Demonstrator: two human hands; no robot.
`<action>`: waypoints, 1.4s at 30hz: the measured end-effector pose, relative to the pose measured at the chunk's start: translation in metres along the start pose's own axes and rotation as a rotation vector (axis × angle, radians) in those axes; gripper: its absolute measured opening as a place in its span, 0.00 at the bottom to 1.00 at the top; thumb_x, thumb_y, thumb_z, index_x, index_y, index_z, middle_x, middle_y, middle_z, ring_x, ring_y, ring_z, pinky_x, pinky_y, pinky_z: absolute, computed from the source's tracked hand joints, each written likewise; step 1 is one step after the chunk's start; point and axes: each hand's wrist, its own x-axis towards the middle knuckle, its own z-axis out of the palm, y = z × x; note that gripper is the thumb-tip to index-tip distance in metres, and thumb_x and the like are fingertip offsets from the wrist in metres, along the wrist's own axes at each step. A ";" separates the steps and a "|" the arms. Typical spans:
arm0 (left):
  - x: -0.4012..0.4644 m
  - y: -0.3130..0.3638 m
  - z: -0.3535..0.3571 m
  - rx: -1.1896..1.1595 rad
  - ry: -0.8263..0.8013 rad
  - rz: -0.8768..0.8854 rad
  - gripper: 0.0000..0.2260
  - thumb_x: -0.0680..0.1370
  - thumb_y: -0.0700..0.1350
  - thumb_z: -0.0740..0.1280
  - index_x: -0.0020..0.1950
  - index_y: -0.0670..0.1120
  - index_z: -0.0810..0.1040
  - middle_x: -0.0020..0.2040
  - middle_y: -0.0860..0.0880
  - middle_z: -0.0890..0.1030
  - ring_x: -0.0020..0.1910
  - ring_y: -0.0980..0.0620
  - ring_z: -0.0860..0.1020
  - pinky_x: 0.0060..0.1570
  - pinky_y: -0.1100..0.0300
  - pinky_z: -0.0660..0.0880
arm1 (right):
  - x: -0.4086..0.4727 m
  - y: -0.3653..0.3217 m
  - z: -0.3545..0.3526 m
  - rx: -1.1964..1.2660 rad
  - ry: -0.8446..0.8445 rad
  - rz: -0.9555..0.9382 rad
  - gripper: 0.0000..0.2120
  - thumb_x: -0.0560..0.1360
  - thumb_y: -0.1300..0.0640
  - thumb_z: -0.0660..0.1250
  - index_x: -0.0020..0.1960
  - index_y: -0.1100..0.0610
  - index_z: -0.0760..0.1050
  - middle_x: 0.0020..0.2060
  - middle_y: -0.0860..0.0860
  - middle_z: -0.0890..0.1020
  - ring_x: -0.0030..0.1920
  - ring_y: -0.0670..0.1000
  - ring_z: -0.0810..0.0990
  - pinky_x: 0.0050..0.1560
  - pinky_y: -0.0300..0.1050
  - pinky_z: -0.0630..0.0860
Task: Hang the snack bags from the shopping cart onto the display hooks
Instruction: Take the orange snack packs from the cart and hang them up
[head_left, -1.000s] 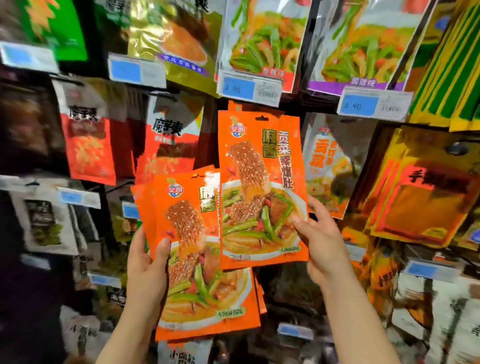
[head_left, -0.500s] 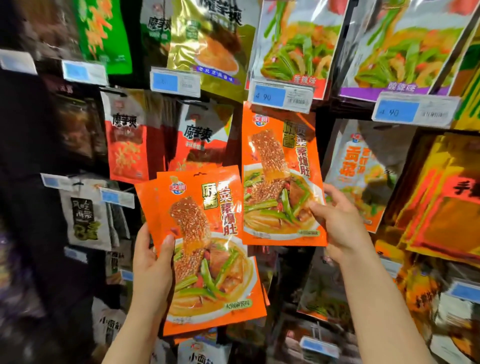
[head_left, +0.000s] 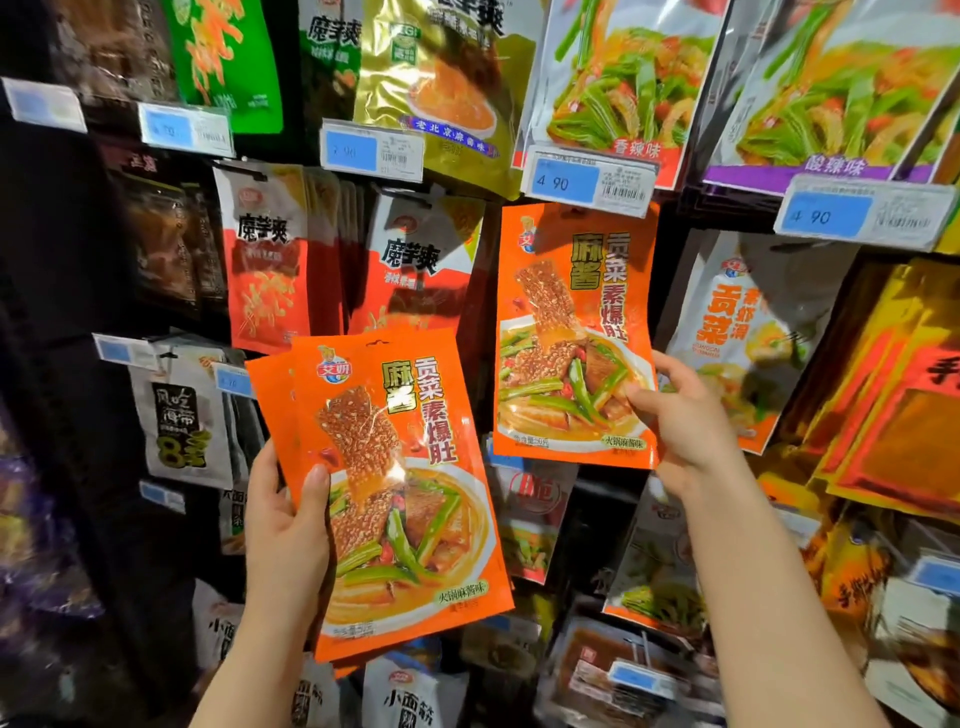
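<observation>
orange snack bag higher than before, in right hand

The stack of orange snack bags at lower centre is glossy plastic film, with a bright glare spot on its smooth front. The single orange bag right of centre has the same slick sheen. At upper centre, a gold pouch looks metallic — crinkled foil. The price tags along the upper rows are paper labels behind clear plastic holders.
</observation>
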 end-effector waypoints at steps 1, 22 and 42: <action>0.000 0.001 -0.002 0.008 0.004 0.005 0.16 0.82 0.40 0.60 0.70 0.49 0.68 0.62 0.48 0.78 0.59 0.48 0.78 0.61 0.44 0.74 | -0.003 0.003 -0.001 0.017 -0.001 -0.010 0.17 0.78 0.68 0.61 0.64 0.53 0.72 0.49 0.56 0.83 0.39 0.52 0.85 0.31 0.48 0.80; -0.005 0.004 0.015 -0.103 -0.044 -0.006 0.17 0.78 0.46 0.61 0.67 0.54 0.69 0.63 0.45 0.77 0.61 0.46 0.77 0.62 0.39 0.72 | -0.020 -0.038 -0.010 -0.055 0.010 -0.058 0.20 0.79 0.64 0.62 0.70 0.55 0.70 0.44 0.47 0.81 0.30 0.41 0.82 0.27 0.36 0.77; -0.003 0.012 0.005 -0.082 -0.029 0.007 0.15 0.81 0.39 0.61 0.61 0.58 0.71 0.57 0.51 0.79 0.55 0.52 0.80 0.58 0.45 0.75 | 0.078 0.020 0.034 -0.658 0.071 -0.139 0.37 0.70 0.61 0.74 0.74 0.52 0.61 0.63 0.51 0.77 0.60 0.54 0.76 0.64 0.51 0.73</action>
